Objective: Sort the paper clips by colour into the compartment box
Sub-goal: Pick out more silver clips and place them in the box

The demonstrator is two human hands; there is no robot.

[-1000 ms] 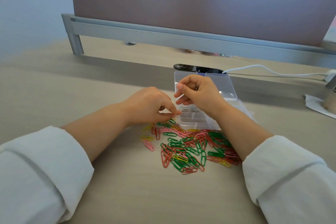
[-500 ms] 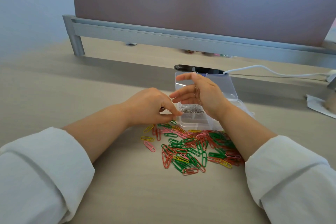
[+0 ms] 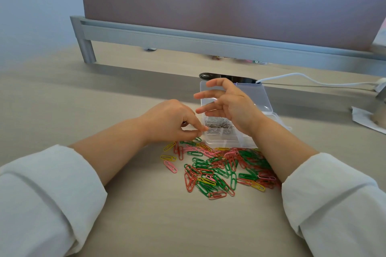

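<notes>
The pile of paper clips (image 3: 219, 169) lies on the table (image 3: 146, 215) against the near side of the clear box (image 3: 229, 143), stretching left to right between the forearms. The left hand (image 3: 171, 123) is closer, at the pile's far left edge beside the box corner, thumb and forefinger pinched together; whether they grip a clip I cannot tell. The right hand (image 3: 229, 106) hangs spread over the box, holding nothing

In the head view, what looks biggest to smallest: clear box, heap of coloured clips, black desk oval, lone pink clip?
1. Heap of coloured clips and clear box: too alike to rank; box partly hidden.
2. Black desk oval.
3. Lone pink clip.
</notes>
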